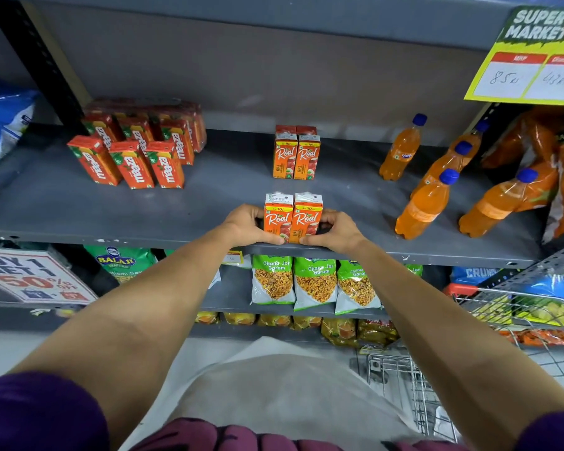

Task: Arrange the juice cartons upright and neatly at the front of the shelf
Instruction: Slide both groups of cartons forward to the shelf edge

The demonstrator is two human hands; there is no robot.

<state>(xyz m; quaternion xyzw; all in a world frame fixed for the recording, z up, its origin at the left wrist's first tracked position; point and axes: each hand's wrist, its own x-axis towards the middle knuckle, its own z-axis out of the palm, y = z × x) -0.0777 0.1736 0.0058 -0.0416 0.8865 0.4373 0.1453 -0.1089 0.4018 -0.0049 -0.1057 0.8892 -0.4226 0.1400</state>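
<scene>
Two orange juice cartons (292,218) stand upright, side by side and touching, right at the front edge of the grey shelf (79,206). Left hand (246,224) wraps the left carton's outer side, thumb across its lower front; right hand (334,231) does the same on the right carton. Each grip is closed on its carton, pressing the pair together.

Second pair of the same cartons (296,156) stands upright further back, with darker cartons behind it, mostly hidden. Bare shelf lies between the two pairs and to both sides of the front pair.

Red cartons (132,157) sit left and back, front three leaning; the rest are in a shrink-wrapped pack, hard to count. Orange soda bottles (427,203) stand right, well apart from the hands; more wrapped bottles are cut off at the right edge. Yellow price sign (531,60) hangs top right, partly cropped.

Below, snack packets (315,283) line the lower shelf. A wire cart (518,307) shows lower right, partly cut off. Fingers behind the cartons are hidden.
</scene>
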